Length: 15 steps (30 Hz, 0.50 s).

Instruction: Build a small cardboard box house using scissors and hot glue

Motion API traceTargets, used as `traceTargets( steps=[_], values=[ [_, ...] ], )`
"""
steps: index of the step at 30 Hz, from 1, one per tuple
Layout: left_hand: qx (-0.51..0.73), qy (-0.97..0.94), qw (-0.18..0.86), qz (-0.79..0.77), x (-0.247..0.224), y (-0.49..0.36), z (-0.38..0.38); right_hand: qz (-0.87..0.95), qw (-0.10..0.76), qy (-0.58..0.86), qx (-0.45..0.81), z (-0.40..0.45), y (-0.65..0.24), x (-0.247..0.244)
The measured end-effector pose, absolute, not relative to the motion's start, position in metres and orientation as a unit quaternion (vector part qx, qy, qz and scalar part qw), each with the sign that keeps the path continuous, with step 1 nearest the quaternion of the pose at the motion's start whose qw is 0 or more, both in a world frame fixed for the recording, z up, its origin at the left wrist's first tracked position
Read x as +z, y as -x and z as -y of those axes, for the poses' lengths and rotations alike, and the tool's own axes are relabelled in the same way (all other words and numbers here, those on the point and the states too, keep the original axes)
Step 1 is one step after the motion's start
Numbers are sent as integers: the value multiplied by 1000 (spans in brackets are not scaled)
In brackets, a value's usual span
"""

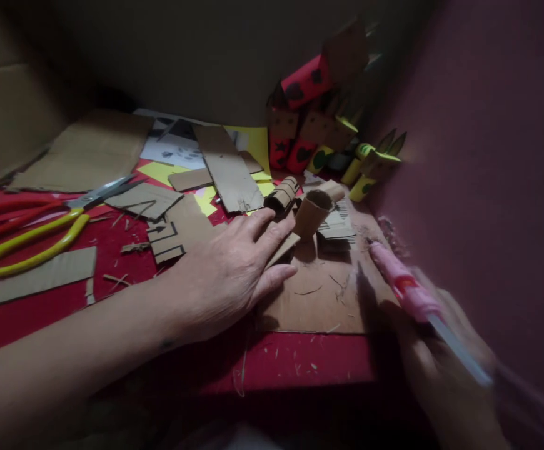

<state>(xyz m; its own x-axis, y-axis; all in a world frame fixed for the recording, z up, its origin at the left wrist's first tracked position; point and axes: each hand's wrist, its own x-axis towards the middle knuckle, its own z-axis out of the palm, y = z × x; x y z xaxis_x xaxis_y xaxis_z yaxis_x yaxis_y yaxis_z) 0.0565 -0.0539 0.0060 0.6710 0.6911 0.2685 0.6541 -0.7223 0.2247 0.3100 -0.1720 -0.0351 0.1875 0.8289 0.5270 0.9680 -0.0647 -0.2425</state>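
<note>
My left hand (pixel 239 269) reaches in from the left, its fingertips at a small cardboard strip (pixel 282 250) beside an upright cardboard tube (pixel 313 214). Its thumb lies apart from the fingers; whether it grips the strip is hard to see. Behind the fingertips lies a striped cardboard roll (pixel 282 195). On the right, my right hand (pixel 445 350) is wrapped round a pink glue gun (pixel 406 284) with a pale glue stick out of its back. The nozzle points toward the far side of a brown board (pixel 319 300). Corrugated scraps (pixel 337 222) sit just right of the tube.
Scissors with yellow and red handles (pixel 72 234) rest on the red table (pixel 291 362) at left among cardboard pieces (pixel 89 150) and paper. Red and yellow decorated tube figures (pixel 307 131) stand at the back right. A wall (pixel 488 156) borders the right side.
</note>
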Motion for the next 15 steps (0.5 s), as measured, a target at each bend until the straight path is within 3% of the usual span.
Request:
traceTargets(
  steps=[3,6,15],
  values=[
    [164,-909,68,-378,8,-57,54,604,160,743,-241,163,-330,-45],
    [159,-906,79,-384,8,-57,54,564,79,781,-254,152,-336,-48],
    [160,-904,96,-385,8,-56,52,576,58,796,-178,145,-326,-37]
  ],
)
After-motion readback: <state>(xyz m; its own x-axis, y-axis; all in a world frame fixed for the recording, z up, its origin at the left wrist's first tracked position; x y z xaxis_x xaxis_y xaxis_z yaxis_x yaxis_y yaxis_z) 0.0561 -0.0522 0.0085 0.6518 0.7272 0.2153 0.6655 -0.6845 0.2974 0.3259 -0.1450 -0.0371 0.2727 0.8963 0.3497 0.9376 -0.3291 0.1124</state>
